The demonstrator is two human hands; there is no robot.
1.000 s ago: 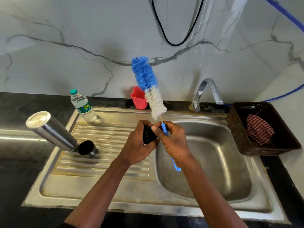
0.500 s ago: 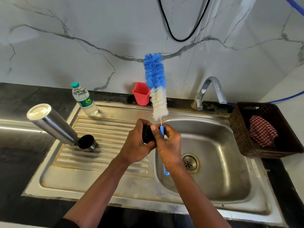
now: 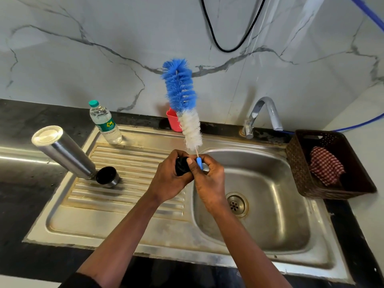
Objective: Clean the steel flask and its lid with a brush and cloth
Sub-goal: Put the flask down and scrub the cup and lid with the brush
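My left hand (image 3: 169, 180) grips a small black lid (image 3: 181, 165) above the edge between draining board and basin. Right beside it, my right hand (image 3: 209, 179) grips the blue handle of a bottle brush (image 3: 182, 100), whose blue and white bristles stand upright above both hands; its thumb touches the lid. The steel flask (image 3: 62, 151) stands upside down and tilted at the left edge of the draining board. A steel cup-shaped cap (image 3: 107, 176) sits open side up next to the flask's mouth. A red checked cloth (image 3: 326, 165) lies in the brown basket.
The steel sink (image 3: 270, 204) has a drain and a tap (image 3: 264, 113) behind it. A water bottle (image 3: 105, 122) and a red cup (image 3: 173, 121) stand at the back of the draining board. The brown basket (image 3: 297, 163) sits on the right; black counter surrounds the sink.
The brush head has swung from leaning left to more upright. Both hands stay together on the lid and the handle.
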